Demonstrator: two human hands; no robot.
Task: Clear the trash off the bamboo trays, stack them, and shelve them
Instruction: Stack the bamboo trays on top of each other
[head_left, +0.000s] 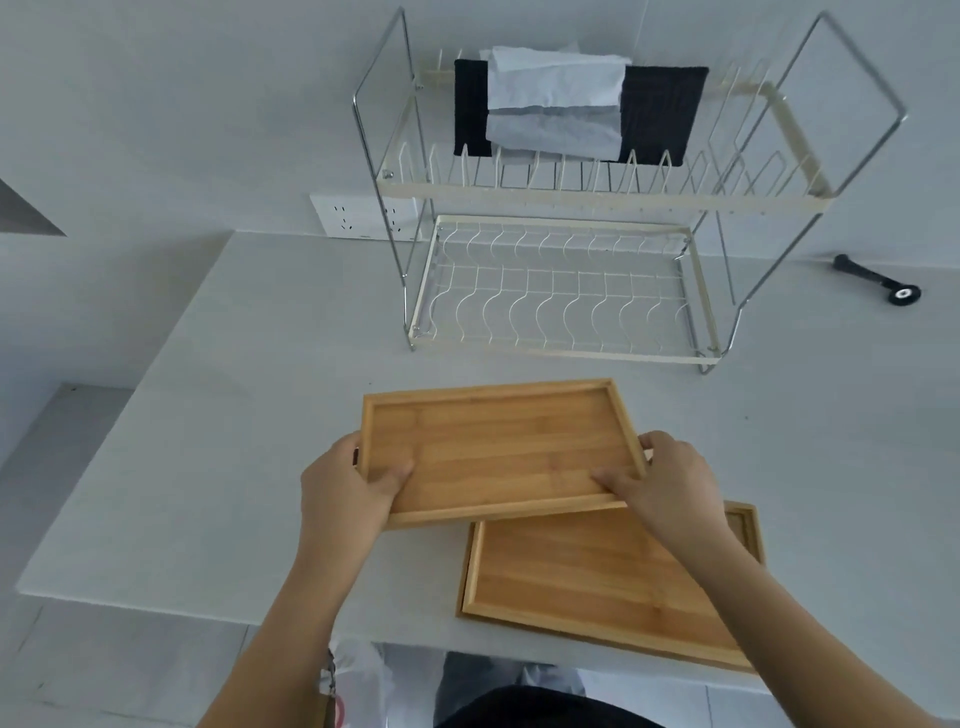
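I hold a bamboo tray (498, 441) level above the white counter, its bottom bare. My left hand (348, 483) grips its near left corner and my right hand (670, 480) grips its near right corner, thumbs inside the rim. Under it, nearer the counter's front edge, lie other bamboo trays (587, 577) stacked slightly askew; the held tray overlaps their far edge. A two-tier wire dish rack (561, 296) stands behind, its lower shelf bare.
The rack's upper tier holds a black cloth (660, 114) and white paper (556, 98). A black tool (878, 280) lies at the far right by the wall. A wall socket (353, 215) sits behind the rack. A plastic bag (353, 680) hangs below the counter's front edge.
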